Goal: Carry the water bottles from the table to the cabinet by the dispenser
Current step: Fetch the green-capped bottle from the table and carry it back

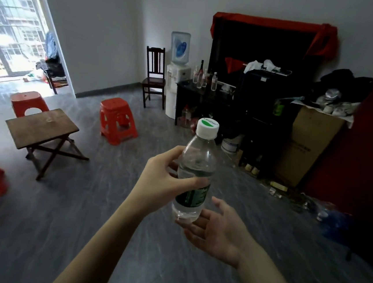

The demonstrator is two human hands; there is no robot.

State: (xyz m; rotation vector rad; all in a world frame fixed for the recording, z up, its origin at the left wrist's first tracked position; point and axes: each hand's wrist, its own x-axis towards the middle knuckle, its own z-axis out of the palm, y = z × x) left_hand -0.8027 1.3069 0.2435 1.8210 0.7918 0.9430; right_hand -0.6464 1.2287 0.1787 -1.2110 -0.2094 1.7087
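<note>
Currently left hand (pixel 160 180) wraps water bottle (pixel 194 176); right hand (pixel 215 229) spread beneath. Keep upright; set on far cabinet (pixel 200 92) beside dispenser (pixel 176 71).

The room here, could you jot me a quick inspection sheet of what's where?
Surface: small wooden table at left, top looks bare.
Job's things: water bottle upright, white cap on, carried mid-room; several bottles already stand on the dark cabinet beside the dispenser.
Clutter: cardboard box and piled bags at right, litter on the floor by it.
Grippers: left hand wrapped around the bottle's middle; right hand open, palm up at its base.
Cables: nothing seen.
Surroundings: red stools, wooden chair, bright doorway at left.
</note>
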